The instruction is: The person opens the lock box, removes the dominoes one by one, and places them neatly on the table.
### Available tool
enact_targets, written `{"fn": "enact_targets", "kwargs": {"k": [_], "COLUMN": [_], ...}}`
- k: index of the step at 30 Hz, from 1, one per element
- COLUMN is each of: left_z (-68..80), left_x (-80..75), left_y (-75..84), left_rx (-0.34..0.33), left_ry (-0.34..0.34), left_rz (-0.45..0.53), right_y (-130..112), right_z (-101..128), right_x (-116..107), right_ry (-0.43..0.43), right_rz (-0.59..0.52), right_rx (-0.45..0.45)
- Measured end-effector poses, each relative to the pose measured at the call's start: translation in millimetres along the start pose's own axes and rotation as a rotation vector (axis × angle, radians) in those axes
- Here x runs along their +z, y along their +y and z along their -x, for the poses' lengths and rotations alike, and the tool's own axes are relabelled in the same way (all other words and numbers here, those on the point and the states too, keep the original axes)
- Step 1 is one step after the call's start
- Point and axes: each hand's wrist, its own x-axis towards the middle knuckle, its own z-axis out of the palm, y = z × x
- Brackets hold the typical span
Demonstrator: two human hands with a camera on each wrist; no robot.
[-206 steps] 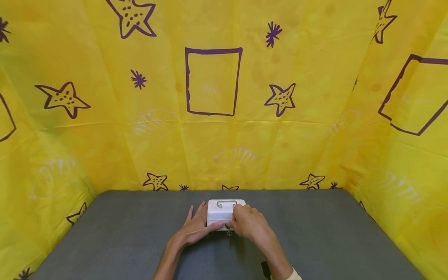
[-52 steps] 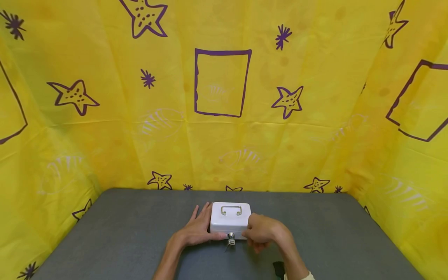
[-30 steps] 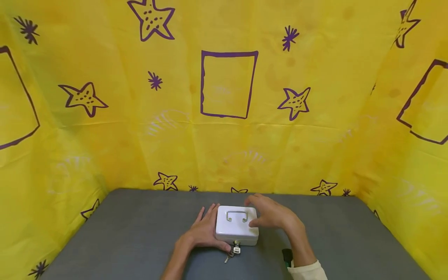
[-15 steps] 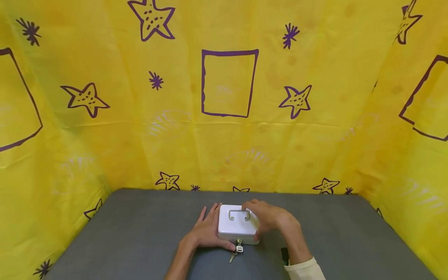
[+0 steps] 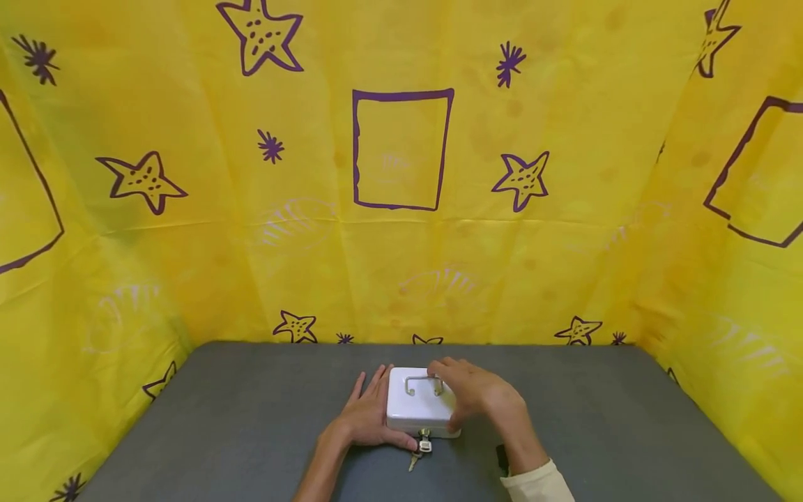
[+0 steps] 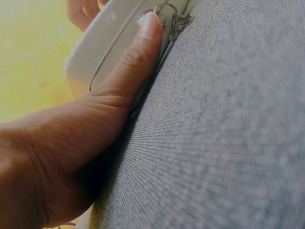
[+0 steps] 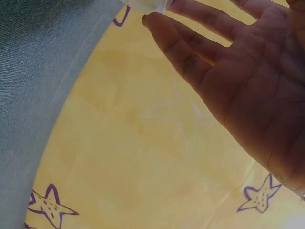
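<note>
A small white cash box with a metal handle on its lid sits on the grey table. A key on a ring sticks out of its front lock, also seen as key. My left hand lies flat against the box's left side, and its thumb presses along the front of the box next to the lock. My right hand rests over the lid's right part, fingers reaching the handle. The right hand's fingers look nearly straight.
Yellow sheeting with purple stars and squares walls the table at the back and both sides. The grey table top stretches to the left and right of the box. A cream sleeve covers my right forearm.
My right hand left the key at the front lock and moved up onto the lid by the handle. The left hand stayed against the box's left side.
</note>
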Motion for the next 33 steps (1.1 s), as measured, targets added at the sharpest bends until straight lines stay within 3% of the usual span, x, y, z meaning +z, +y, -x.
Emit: {"fn": "enact_targets", "kwargs": {"k": [33], "left_z": [1.7], "left_x": [0.5], "left_y": [2.1], "left_rx": [0.010], "left_ry": [0.000], "left_rz": [0.005], "right_y": [-0.1], "right_z": [1.5], "right_x": [-1.0], "right_ry": [0.001], "right_rz": [-0.007], "right_rx": [-0.003]}}
